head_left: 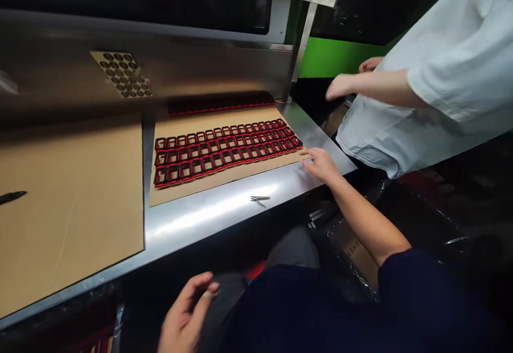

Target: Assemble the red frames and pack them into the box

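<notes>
Black-and-red rectangular frames [216, 152] lie in three long rows on a cardboard sheet [192, 191]. My right hand [320, 166] reaches to the right end of that sheet, near the last frames, with fingers stretched out and nothing seen in them. Whether the fingertips touch the cardboard is unclear. Low in front of my body, off the table, my left hand [186, 313] is loosely curled, with a gap between thumb and fingers and no object visible in it. Small metal nail clippers [260, 200] rest on the metal table [216, 211] near its front edge.
A larger cardboard sheet [72, 208] covers the table's left part, with a dark pen-like object [13, 197] on it. A sheet of round stickers [124, 74] is on the metal back panel. At right stands a co-worker in a white shirt [433, 85]. Plastic-wrapped cardboard [363, 256] lies below.
</notes>
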`<state>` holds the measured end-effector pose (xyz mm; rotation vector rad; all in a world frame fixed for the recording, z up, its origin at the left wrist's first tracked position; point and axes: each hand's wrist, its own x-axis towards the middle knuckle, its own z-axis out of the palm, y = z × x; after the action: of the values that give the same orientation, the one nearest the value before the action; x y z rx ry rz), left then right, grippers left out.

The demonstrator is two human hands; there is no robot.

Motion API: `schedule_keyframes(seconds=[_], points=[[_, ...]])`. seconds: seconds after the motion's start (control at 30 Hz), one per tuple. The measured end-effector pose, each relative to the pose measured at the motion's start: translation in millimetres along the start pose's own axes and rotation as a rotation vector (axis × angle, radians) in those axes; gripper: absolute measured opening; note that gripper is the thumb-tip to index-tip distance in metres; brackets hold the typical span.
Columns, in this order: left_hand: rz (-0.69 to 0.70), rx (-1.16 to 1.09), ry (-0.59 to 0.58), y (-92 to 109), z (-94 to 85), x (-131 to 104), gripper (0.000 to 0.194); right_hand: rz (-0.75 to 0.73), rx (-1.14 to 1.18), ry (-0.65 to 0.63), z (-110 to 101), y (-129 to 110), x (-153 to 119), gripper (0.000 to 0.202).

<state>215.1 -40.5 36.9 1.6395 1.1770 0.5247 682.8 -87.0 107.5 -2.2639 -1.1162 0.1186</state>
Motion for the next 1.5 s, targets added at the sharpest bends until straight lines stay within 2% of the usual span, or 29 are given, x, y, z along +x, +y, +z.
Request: schedule_keyframes(seconds=[0.07,0.1,0.13,0.2,0.27,0.3,0.37,0.47,0.53,0.63,0.77,0.87,0.93,1.1,1.2,1.3,1.37,1.43,1.5], points=[[0.07,-0.057,-0.107,25,19.2,15,0.029,-0.026,-0.023,0.016,11,3,32,0.038],[0.14,-0.037,-0.133,36,21.9,24,0.027,-0.029,-0.031,0.031,17,3,44,0.041],[0.201,0.01,-0.124,47,20.2,34,0.028,-0.026,-0.038,0.049,24,2,53,0.042],[0.24,0.144,0.034,67,7.3,63,0.033,0.0,-0.046,0.091,36,2,64,0.038],[0.099,0.363,0.229,88,-10.6,101,0.038,0.046,-0.05,0.126,45,4,68,0.034],[0.01,0.495,0.3,97,-18.7,123,0.039,0.076,-0.051,0.139,49,5,68,0.034],[-0.052,0.585,0.398,113,-29.8,168,0.045,0.145,-0.056,0.156,56,6,70,0.039],[-0.155,0.65,0.471,127,-33.0,222,0.06,0.25,-0.07,0.158,61,4,74,0.055],[-0.209,0.674,0.471,129,-30.0,242,0.066,0.297,-0.086,0.138,62,1,78,0.064],[-0.246,0.706,0.465,129,-27.4,255,0.07,0.329,-0.116,0.103,61,-4,83,0.07],[-0.239,0.747,0.456,134,-35.6,260,0.071,0.337,-0.153,0.082,58,-8,89,0.067],[-0.173,0.78,0.427,144,-40.7,261,0.066,0.32,-0.171,0.067,53,-12,92,0.051],[-0.109,0.802,0.401,149,-37.3,257,0.06,0.285,-0.178,0.06,50,-14,92,0.04],[0.019,0.811,0.329,147,-24.6,248,0.05,0.216,-0.198,0.043,44,-14,102,0.036],[-0.058,0.764,0.327,143,-39.8,268,0.05,0.243,-0.219,0.021,39,-9,121,0.034],[-0.161,0.72,0.341,143,-65.4,300,0.048,0.222,-0.23,-0.009,38,-11,144,0.032],[-0.19,0.703,0.35,146,-75.9,321,0.047,0.196,-0.224,-0.036,41,-18,159,0.032],[-0.195,0.692,0.357,152,-76.3,337,0.048,0.192,-0.216,-0.059,46,-29,174,0.032],[-0.183,0.691,0.363,160,-68.9,346,0.052,0.203,-0.219,-0.061,50,-40,186,0.037]])
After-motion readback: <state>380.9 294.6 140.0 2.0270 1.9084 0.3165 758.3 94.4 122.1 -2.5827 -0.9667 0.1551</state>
